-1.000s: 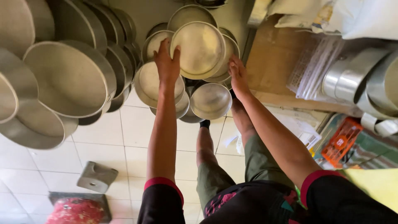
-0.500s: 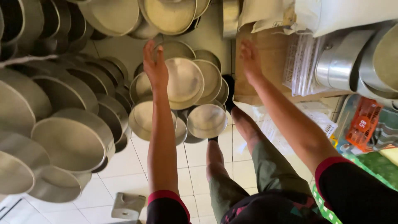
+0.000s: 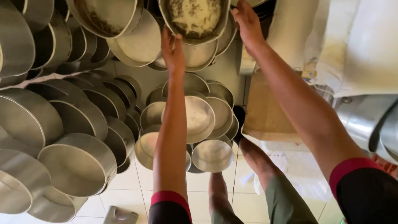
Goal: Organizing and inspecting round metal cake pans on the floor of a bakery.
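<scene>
Both my arms reach up and forward to a round metal pan [image 3: 195, 18] with a stained, speckled inside, near the top of the view. My left hand [image 3: 173, 50] grips its lower left rim. My right hand [image 3: 248, 21] presses on its right rim. The pan sits among other round metal pans [image 3: 124, 29] at the top. Below my arms, a cluster of stacked shiny pans [image 3: 203, 120] stands on the tiled floor. My legs in green trousers [image 3: 286, 199] show beneath.
Rows of large metal pans [image 3: 74, 161] lie stacked on the left. A brown cardboard sheet [image 3: 265, 112] and white sacks [image 3: 356, 45] are on the right, with metal cylinders [image 3: 369, 120] beside them. A small grey block [image 3: 120, 215] lies on the white floor tiles [image 3: 132, 182].
My view has tilted upward. Both hands rose from the lower stack of pans to the stained pan higher up and now hold its rim.
</scene>
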